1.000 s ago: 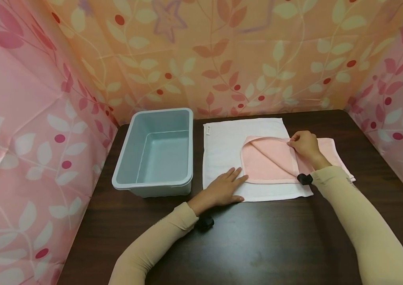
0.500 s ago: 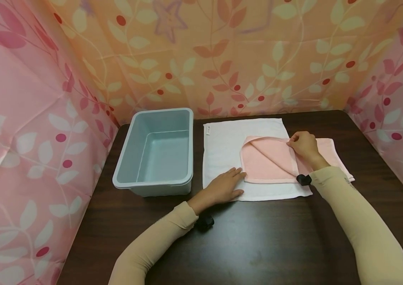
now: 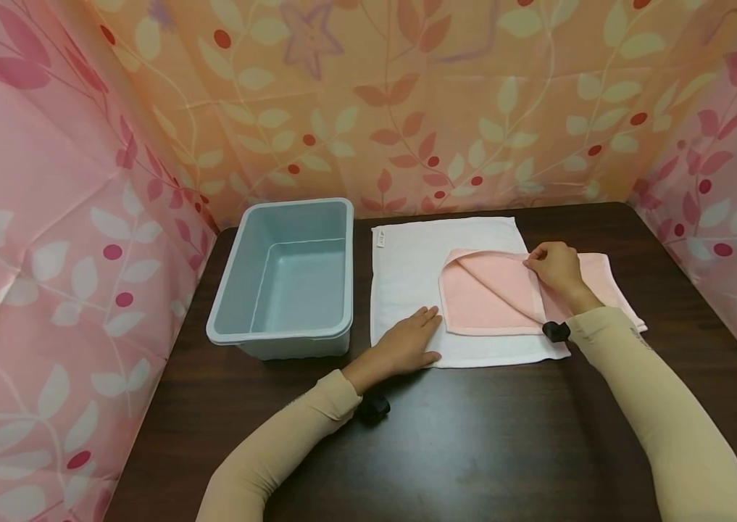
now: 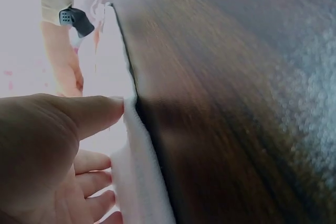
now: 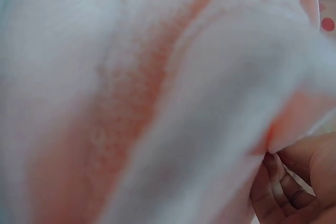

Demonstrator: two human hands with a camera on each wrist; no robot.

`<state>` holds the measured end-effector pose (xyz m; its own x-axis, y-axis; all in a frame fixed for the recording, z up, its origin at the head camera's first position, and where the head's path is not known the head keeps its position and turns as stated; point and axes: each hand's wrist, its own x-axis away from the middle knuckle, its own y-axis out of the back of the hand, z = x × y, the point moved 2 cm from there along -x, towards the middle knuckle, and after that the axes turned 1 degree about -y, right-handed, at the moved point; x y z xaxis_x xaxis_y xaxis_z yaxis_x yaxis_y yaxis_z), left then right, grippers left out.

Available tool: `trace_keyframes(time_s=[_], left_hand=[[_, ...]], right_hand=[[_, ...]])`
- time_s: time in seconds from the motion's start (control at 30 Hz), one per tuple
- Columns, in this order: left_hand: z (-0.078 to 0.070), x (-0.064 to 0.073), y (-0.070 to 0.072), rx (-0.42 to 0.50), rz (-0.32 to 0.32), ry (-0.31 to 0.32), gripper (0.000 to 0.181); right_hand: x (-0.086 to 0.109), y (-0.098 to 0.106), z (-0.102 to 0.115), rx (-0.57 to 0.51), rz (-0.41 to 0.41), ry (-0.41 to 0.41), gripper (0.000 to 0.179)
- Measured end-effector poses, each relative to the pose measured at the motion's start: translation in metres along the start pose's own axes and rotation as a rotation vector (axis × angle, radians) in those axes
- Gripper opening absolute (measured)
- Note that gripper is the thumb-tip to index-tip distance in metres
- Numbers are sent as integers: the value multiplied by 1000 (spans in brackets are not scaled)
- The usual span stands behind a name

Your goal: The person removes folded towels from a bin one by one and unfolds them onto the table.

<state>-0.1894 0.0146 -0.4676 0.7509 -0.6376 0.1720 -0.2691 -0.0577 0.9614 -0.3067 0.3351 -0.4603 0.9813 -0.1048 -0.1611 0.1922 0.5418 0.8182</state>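
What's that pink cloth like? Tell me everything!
The pink cloth looks soft, with paler edges. It's loosely folded, a diagonal line crossing it, and lies partly over the white cloth, partly past it over the dark table. The right hand pinches its edge; the left hand rests close beside it.

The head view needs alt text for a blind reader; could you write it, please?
A person's right hand has a pinching grip on a folded-over pink cloth lying partly on a white cloth, where the left hand rests. A pale blue basin stands left of both on the dark table.
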Motion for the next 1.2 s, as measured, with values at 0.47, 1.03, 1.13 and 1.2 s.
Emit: trace_keyframes(time_s=[0.47,1.03,1.13,1.2], left_hand=[[0,-1,-1,17,18,8,73],[1,-2,3,50,-38,6,64],[-1,-5,6,169,-128,21,53],[-3,-8,9,263,-200,22,46]], right_hand=[[12,14,0,-66,58,19,23],[63,-14,71,-189,94,223,20],[55,-5,59,-184,55,199,23],[49,2,49,-175,41,179,27]])
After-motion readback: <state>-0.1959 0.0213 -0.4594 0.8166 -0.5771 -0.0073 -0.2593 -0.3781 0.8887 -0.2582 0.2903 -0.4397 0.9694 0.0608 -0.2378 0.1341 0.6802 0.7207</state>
